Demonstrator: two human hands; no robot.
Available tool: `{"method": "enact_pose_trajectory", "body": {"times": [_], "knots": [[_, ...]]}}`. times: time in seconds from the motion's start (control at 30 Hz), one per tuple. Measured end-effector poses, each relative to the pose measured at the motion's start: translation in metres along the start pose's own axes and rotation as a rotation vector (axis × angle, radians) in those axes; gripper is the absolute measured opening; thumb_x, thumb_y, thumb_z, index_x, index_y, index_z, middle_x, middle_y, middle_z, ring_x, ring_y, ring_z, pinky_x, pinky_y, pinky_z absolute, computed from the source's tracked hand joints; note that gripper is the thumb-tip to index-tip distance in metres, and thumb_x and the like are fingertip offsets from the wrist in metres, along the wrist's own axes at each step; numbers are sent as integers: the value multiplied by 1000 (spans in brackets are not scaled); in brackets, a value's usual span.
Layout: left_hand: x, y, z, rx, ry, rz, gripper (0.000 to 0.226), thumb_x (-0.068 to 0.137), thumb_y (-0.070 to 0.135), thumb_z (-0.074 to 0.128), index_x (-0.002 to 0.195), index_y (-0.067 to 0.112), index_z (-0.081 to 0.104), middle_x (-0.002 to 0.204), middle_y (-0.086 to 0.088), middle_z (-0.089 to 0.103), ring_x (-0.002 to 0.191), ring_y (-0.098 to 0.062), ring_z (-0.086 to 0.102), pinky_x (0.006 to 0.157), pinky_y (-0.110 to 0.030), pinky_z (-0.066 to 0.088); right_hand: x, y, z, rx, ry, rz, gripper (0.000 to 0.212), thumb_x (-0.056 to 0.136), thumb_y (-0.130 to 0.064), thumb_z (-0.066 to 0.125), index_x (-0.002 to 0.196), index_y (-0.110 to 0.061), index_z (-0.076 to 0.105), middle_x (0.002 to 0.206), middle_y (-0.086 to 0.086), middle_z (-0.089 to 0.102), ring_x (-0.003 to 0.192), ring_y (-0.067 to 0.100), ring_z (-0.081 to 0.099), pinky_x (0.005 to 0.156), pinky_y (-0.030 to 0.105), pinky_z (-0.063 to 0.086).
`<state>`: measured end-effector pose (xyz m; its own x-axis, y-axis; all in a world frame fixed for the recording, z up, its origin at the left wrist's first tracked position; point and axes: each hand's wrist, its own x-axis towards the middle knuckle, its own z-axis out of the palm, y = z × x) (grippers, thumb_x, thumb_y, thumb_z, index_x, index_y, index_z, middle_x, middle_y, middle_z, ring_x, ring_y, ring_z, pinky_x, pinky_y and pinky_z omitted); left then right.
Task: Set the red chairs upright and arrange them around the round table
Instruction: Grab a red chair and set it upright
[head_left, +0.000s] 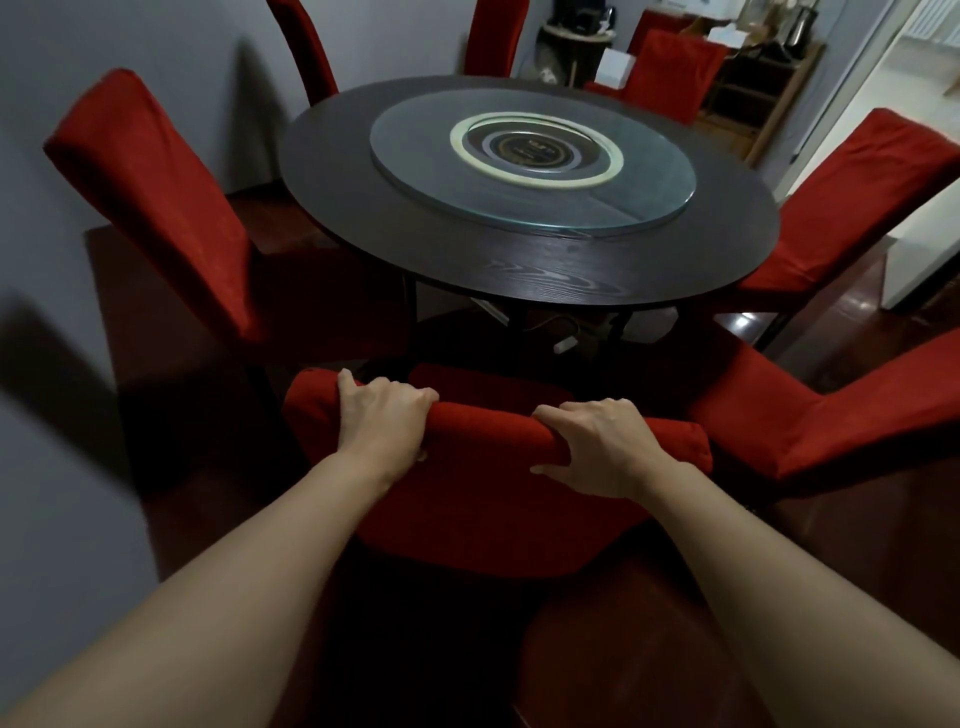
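- Dark reddish floor (597, 654) and grey walls surround a round, dark wood-grain tabletop (519, 260)
- on the tabletop lies a round glass turntable (649, 176) with a pale ring at its middle
- red fabric-covered chairs stand upright around the tabletop: one at the left (156, 197), two at the right (857, 218) (831, 415), others at the far side
- nearest red chair (483, 499) stands upright at the near edge, its seat toward the tabletop
- left hand (382, 421) grips its top rail, fingers curled over the front
- right hand (597, 447) grips the same rail, fingers clamped on it, thumb behind
- a shelf unit (748, 88) with boxes stands at the far right
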<state>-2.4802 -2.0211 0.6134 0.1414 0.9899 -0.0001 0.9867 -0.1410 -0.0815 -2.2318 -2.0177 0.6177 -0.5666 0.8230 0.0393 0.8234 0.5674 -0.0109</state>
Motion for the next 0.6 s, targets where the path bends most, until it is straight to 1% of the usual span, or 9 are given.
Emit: {"method": "enact_pose_trajectory", "body": {"times": [0.1,0.23,0.33,0.43,0.5,0.6], "knots": [[-11,-1,7,1,-3,39,47,76,40,74,119,37,56,103,9,66,106,-17,59,103,-53,28,-10,-5,3,5,-46,17,52,79,-68,56,119,-36,50,99,-9,65,86,15,64,72,33,50],[-31,-5,16,9,-48,72,45,77,45,71,118,37,55,106,11,65,107,-16,58,100,-49,31,-26,-24,17,-17,-61,-1,50,81,-65,56,117,-31,50,95,-8,64,83,16,65,72,30,50],[-46,-5,22,22,-55,69,44,75,45,72,115,36,55,106,10,65,106,-16,59,98,-48,32,-35,-35,25,-20,-62,30,49,80,-63,59,112,-27,48,92,-7,63,80,17,63,69,29,45],[-63,-8,34,60,-97,96,48,74,46,73,116,35,54,108,10,65,107,-17,59,96,-46,33,-49,-52,38,-22,-96,43,49,79,-61,63,108,-25,46,89,-5,63,78,19,63,65,28,38],[-70,-9,37,62,-121,107,50,73,46,74,117,34,55,108,10,64,107,-17,59,96,-45,33,-54,-60,39,-8,-104,81,48,78,-59,66,105,-26,47,89,-5,63,79,20,63,64,28,36],[-67,-9,33,34,-145,130,53,70,48,76,116,31,54,107,8,65,106,-18,59,94,-46,34,-53,-63,34,55,-142,198,46,74,-59,70,101,-29,49,89,-7,63,82,19,63,67,29,41]]}}
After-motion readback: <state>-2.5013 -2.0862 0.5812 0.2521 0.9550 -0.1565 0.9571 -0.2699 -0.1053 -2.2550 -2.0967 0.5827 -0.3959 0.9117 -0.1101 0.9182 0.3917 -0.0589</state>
